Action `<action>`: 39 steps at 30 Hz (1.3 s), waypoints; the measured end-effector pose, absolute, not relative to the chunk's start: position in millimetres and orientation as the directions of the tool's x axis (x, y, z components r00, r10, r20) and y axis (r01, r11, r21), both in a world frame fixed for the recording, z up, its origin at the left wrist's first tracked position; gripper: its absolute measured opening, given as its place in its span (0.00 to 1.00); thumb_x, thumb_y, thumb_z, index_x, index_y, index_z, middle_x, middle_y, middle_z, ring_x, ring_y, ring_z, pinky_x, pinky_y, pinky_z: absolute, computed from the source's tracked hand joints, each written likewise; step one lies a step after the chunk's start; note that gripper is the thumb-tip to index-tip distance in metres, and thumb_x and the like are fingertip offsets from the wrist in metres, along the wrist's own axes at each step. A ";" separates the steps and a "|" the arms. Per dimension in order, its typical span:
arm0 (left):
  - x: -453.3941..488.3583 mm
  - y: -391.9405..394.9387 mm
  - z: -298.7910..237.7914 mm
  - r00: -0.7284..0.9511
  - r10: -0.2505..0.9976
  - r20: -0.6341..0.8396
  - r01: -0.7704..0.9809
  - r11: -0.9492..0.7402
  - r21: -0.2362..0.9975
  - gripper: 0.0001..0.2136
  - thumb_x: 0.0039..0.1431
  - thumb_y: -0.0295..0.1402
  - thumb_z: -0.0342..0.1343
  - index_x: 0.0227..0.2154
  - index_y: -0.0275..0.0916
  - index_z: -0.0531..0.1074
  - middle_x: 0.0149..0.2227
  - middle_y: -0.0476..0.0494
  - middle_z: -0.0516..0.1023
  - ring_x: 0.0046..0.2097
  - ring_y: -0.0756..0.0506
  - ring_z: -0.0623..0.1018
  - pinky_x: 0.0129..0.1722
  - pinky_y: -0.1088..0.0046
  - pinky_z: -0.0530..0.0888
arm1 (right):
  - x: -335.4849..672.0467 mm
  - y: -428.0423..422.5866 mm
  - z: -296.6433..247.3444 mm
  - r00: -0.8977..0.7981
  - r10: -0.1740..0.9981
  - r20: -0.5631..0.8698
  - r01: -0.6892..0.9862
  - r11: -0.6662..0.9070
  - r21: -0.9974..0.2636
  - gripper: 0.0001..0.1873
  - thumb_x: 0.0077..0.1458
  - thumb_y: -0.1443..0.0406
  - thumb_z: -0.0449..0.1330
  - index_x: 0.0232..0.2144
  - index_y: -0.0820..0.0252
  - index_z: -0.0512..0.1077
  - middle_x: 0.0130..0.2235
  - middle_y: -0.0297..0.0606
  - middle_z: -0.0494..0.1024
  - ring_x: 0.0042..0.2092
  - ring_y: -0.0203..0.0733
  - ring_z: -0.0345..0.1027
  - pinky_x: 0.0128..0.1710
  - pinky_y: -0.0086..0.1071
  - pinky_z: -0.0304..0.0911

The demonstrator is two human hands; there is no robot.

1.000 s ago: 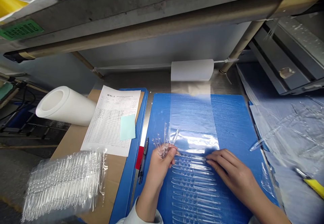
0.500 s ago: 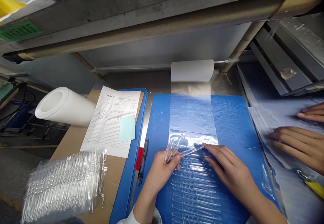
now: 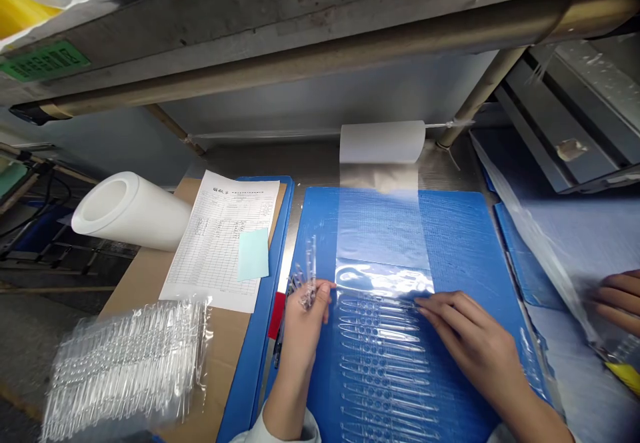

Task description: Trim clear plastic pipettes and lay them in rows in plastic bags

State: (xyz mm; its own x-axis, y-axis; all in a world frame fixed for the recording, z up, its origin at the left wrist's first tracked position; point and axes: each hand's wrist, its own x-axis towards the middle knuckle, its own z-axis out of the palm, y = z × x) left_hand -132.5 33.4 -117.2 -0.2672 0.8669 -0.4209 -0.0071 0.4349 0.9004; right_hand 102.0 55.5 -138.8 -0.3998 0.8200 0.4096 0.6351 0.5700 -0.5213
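Observation:
My left hand (image 3: 303, 326) is closed around a small bunch of clear plastic pipettes (image 3: 309, 276) that stick up and away from it, at the left edge of the blue mat (image 3: 460, 243). Flat on the mat lies my right hand (image 3: 473, 346), fingers stretched out, fingertips pressing the top right of a row of several clear pipettes (image 3: 383, 356) laid side by side. A strip of clear film (image 3: 383, 236) runs from a white roll (image 3: 383, 141) at the back down to that row.
A bag of clear pipettes (image 3: 125, 363) lies at front left on cardboard. A printed form (image 3: 220, 236), a big white roll (image 3: 130, 209) and a pen (image 3: 280, 336) are to the left. Another person's hand (image 3: 617, 299) works on plastic sheeting at the right edge.
My left hand has moved left, away from the row, with its bunch of pipettes now pointing up. My right hand shifted slightly right along the row's top. The other person's hands drew back right.

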 end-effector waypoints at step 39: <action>-138.0 31.3 -115.1 -0.084 0.834 -0.545 -0.199 0.522 0.830 0.16 0.53 0.43 0.56 0.38 0.34 0.71 0.19 0.54 0.64 0.20 0.56 0.56 0.20 0.78 0.53 | 106.3 67.2 -156.8 -0.439 0.804 0.401 0.667 0.591 -0.454 0.06 0.57 0.69 0.54 0.36 0.60 0.71 0.32 0.38 0.73 0.35 0.38 0.67 0.35 0.32 0.66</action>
State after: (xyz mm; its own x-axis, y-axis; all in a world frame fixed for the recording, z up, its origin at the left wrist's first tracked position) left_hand -138.0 31.3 -115.1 -0.0841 0.8344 -0.5447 -0.1985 0.5217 0.8297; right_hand 106.3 67.2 -156.8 -0.4394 0.8039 0.4009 0.6666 0.5909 -0.4544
